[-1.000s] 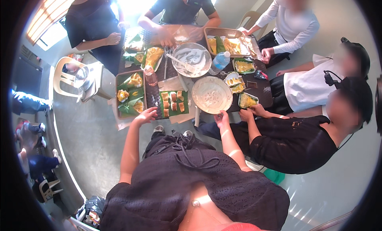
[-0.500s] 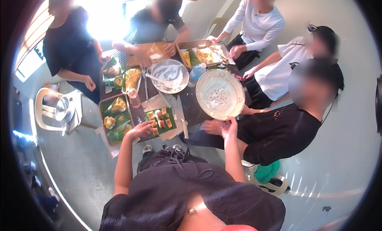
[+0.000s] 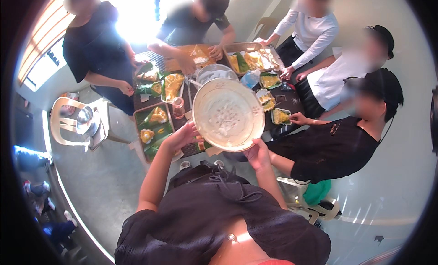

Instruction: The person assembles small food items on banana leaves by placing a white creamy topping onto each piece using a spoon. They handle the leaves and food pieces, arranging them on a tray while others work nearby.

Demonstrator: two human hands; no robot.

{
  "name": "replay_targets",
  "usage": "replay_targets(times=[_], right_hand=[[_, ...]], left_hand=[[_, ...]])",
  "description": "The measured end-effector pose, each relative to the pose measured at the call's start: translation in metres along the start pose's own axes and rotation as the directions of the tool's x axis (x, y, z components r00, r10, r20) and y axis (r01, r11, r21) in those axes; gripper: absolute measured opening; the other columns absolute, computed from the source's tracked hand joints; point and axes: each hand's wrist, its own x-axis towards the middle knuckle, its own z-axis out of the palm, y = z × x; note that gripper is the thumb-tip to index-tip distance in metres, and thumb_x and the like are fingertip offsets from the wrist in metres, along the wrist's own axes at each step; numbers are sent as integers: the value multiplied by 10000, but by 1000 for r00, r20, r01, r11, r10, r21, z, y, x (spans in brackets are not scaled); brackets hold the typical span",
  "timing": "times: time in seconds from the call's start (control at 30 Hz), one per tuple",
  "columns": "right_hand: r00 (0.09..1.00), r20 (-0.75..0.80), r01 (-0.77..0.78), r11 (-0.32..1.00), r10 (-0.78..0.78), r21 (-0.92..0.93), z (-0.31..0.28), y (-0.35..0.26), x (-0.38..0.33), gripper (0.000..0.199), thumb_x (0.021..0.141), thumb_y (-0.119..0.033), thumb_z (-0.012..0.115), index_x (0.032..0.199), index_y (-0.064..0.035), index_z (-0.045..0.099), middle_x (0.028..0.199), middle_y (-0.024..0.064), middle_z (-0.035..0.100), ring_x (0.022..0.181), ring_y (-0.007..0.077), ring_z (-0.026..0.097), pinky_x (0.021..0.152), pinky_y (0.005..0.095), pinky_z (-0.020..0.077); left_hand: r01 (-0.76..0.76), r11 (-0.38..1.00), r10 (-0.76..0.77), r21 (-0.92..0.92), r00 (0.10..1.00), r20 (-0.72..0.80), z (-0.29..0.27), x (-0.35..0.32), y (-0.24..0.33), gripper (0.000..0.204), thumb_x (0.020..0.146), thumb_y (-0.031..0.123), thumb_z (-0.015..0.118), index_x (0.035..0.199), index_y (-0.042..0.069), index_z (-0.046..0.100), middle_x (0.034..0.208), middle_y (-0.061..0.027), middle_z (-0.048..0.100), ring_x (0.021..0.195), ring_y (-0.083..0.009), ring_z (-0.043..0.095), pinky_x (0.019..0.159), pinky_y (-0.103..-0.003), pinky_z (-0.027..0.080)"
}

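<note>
A large round shallow basin [image 3: 228, 113], coated inside with white powdery residue and darker specks, hangs tilted above the table's near side. My right hand [image 3: 258, 155] grips its lower right rim. Beside the left rim is my left hand [image 3: 183, 136], fingers apart; whether it touches the basin cannot be made out. Under the basin, most of the leaf with rolled pastries is hidden. A second bowl [image 3: 214, 72] with white powder shows partly behind it.
Left on the table [image 3: 188, 151] stand a leaf-lined tray [image 3: 170, 113] of yellow food and a pinkish bottle [image 3: 178, 108]. Small food packs [image 3: 280, 116] sit at right. Several people surround the table; one in black [image 3: 337, 144] is close at right. A chair [image 3: 57, 116] stands left.
The basin has come left and nearer me in my right hand, covering the pastries. My left hand has moved from over the pastries to its left rim. The neighbour's hand now reaches a food pack.
</note>
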Motion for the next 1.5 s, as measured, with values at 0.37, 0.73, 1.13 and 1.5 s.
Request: replay_targets(times=[0.37,0.73,1.13,1.5], right_hand=[[987,149,-32,983,60,-182,59,47,4,547,737,-116,497,1231,-135,262,1126,79,445,1003,201,480,795,376,443],[916,401,-25,999,11,30,61,69,11,639,770,-303,543,1264,-56,222,1227,108,380,1105,227,416,888,381,382],[956,292,6,997,-27,73,42,62,-2,618,743,-290,554,1228,-8,293,1211,113,411,1075,210,444,891,344,373],[943,118,259,910,-311,323,3,-39,6,432,721,-163,573,1111,-33,439,1087,113,512,969,238,509,808,377,434]], left_hand=[[-104,994,106,20,958,-266,-41,-66,25,696,738,434,564,1224,4,312,1208,-113,419,1081,-214,441,918,-345,354],[-141,987,125,-78,975,-183,-57,-72,25,732,727,448,573,1228,-9,296,1220,-114,406,1107,-215,414,933,-350,332],[-83,988,64,-128,988,-144,-37,-47,21,793,727,565,457,1260,15,253,1261,-128,355,1148,-236,364,960,-378,286],[214,974,-214,70,977,-3,11,-7,20,660,825,566,232,1318,130,179,1297,-112,312,1132,-258,385,920,-379,308]])
